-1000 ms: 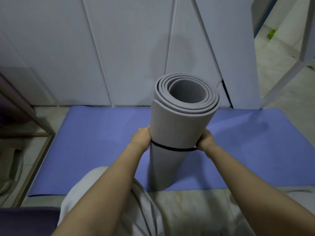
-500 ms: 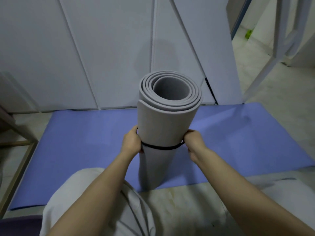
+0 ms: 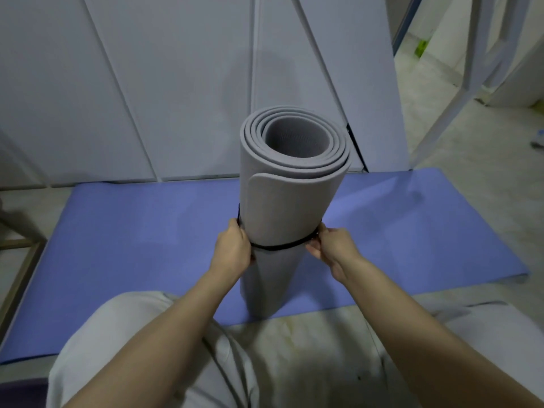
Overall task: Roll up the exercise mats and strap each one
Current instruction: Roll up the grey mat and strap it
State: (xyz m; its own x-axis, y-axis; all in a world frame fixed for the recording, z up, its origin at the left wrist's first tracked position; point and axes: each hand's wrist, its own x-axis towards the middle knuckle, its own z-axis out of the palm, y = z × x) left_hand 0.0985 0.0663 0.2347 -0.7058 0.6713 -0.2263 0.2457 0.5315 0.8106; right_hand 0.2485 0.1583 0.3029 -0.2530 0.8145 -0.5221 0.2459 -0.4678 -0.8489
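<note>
A grey rolled exercise mat (image 3: pixel 290 198) stands upright on end in front of me, its open spiral top facing the camera. A thin black strap (image 3: pixel 279 246) circles the roll about halfway down. My left hand (image 3: pixel 232 250) pinches the strap at the roll's left side. On the right side, my right hand (image 3: pixel 332 245) pinches the same strap, which slants slightly upward there. The roll's foot rests on a blue mat (image 3: pixel 141 245) lying flat and unrolled on the floor.
White panelled closet doors (image 3: pixel 147 83) rise right behind the blue mat. A doorway with a white frame (image 3: pixel 482 69) opens at the upper right. A wooden frame (image 3: pixel 17 260) stands at the left edge. My light trousers (image 3: pixel 147 348) fill the foreground.
The view has shifted a little, and the strap now sits tilted, higher on the right side. Both hands keep hold of it at the roll's sides.
</note>
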